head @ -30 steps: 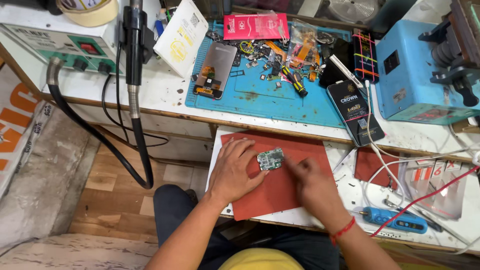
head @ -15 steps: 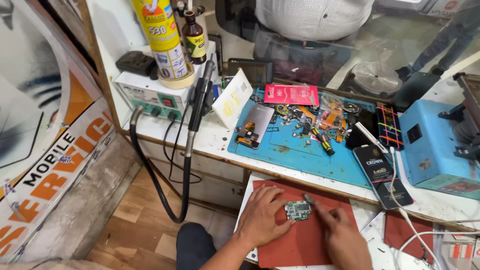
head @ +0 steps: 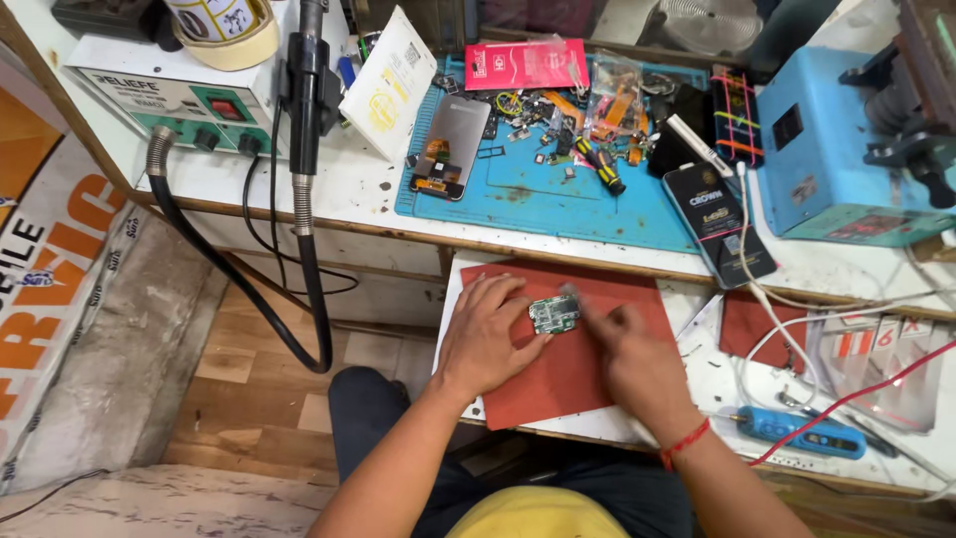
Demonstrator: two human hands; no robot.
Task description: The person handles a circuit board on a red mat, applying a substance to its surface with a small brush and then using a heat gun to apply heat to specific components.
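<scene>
Working a small green circuit board (head: 554, 315) on a red mat (head: 558, 379).

Left hand (head: 485, 337) flat on the mat, fingers spread and open, fingertips pinning the board's left edge. Right hand (head: 624, 351) blurred just right of the board, seemingly pinching a small tool against its top corner; grip hard to tell. Beyond, on the bench: blue work mat (head: 558, 194) strewn with parts, black phone (head: 719, 223), hot-air station (head: 164, 95).

Matt red rubbery mat (head: 558, 374), green circuit board (head: 554, 315) (shiny metal parts), worn wooden floor (head: 269, 399)
</scene>
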